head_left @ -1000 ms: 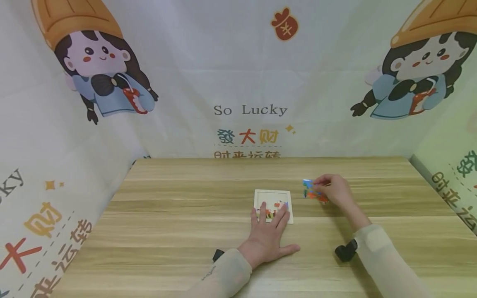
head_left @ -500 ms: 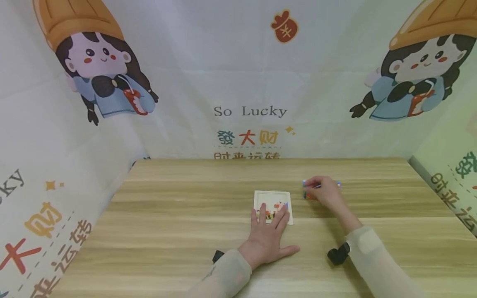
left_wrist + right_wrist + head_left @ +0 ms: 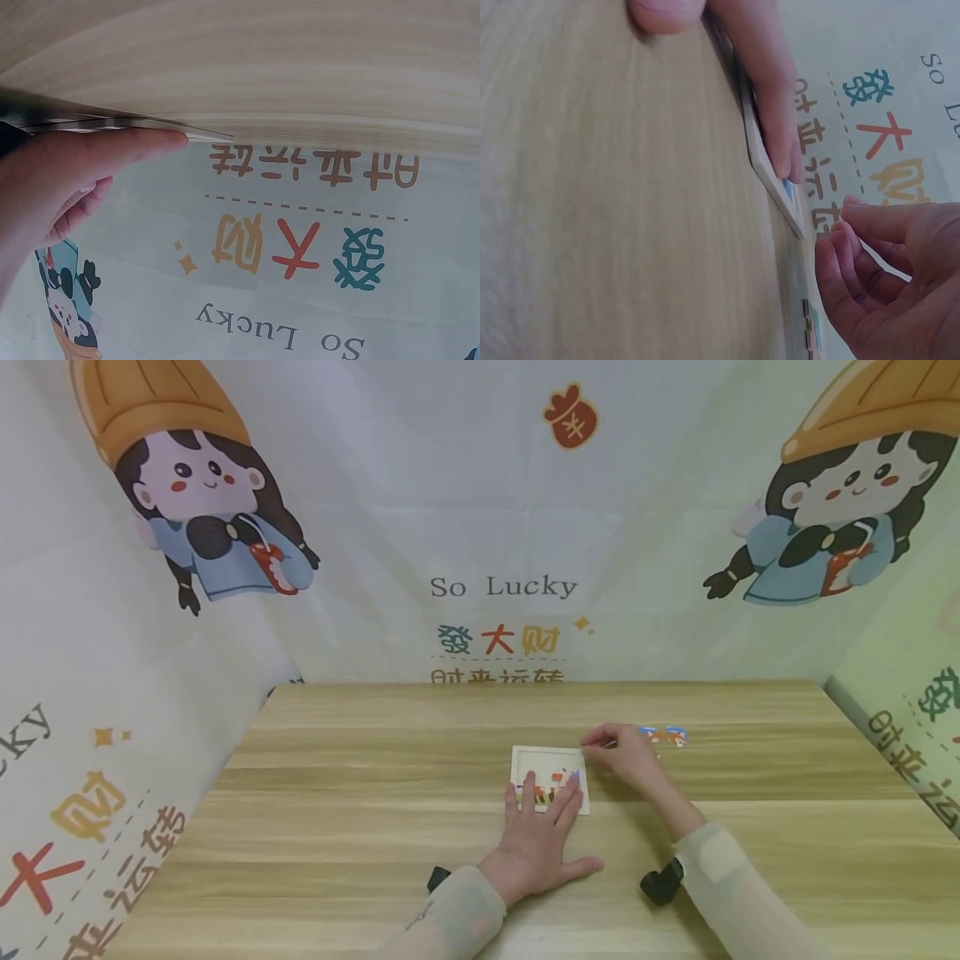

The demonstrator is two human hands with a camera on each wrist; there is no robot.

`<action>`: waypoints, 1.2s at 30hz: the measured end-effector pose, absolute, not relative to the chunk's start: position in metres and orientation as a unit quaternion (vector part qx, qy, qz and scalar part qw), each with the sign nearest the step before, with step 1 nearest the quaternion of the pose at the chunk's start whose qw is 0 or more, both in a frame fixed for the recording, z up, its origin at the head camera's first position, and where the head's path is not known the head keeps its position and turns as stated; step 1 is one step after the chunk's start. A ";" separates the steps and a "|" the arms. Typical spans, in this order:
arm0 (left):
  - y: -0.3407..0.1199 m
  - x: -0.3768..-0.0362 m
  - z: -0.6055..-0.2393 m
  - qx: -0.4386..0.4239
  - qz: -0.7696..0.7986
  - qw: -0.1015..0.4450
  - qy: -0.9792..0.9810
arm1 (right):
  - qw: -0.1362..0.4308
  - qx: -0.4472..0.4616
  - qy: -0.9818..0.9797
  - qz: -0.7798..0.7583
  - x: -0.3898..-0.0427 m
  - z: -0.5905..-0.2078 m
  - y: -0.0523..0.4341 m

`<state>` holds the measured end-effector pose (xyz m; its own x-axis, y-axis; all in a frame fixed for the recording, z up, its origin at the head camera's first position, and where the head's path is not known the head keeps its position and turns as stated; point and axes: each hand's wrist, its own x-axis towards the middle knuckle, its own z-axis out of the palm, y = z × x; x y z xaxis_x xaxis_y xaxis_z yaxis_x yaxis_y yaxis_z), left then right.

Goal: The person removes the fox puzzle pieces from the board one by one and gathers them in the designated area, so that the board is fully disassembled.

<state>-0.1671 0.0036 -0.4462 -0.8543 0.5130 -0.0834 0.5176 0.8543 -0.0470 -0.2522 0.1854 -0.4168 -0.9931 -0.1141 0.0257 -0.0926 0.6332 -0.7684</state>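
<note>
1. My left hand (image 3: 542, 835) lies flat on the wooden table (image 3: 360, 827), fingers straight and spread, its fingertips pressing on the near edge of the white puzzle tray (image 3: 548, 777). I judge this pins the tray so that it cannot slide.

2. The tray sits near the middle of the table, with a few coloured pieces already along its near side, partly hidden under my fingers.

3. My right hand (image 3: 626, 758) hovers at the tray's far right corner, thumb and forefinger pinched together. From the right wrist view the fingertips (image 3: 847, 217) meet beside the tray's edge (image 3: 776, 176); a small piece may be between them, but I cannot tell.

4. The loose puzzle pieces (image 3: 663, 736) lie on the table just behind my right hand, apart from the tray, kept within easy reach of that side.

5. The left wrist view shows only my left fingers (image 3: 90, 161) laid flat along the tray's edge, with the printed backdrop (image 3: 495, 510) beyond.
</note>
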 end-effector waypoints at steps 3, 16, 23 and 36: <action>0.004 -0.168 -0.447 0.267 -0.040 0.032 0.962 | 0.014 -0.061 0.904 -0.423 -0.253 -0.421 0.182; 0.007 -0.172 -0.451 0.267 -0.055 0.031 0.962 | 0.037 -0.073 0.899 -0.431 -0.250 -0.425 0.177; 0.007 -0.171 -0.447 0.272 -0.050 0.035 0.960 | 0.055 -0.085 0.905 -0.413 -0.250 -0.427 0.176; 0.005 -0.169 -0.447 0.271 -0.022 0.052 0.961 | 0.067 -0.121 0.909 -0.392 -0.249 -0.430 0.173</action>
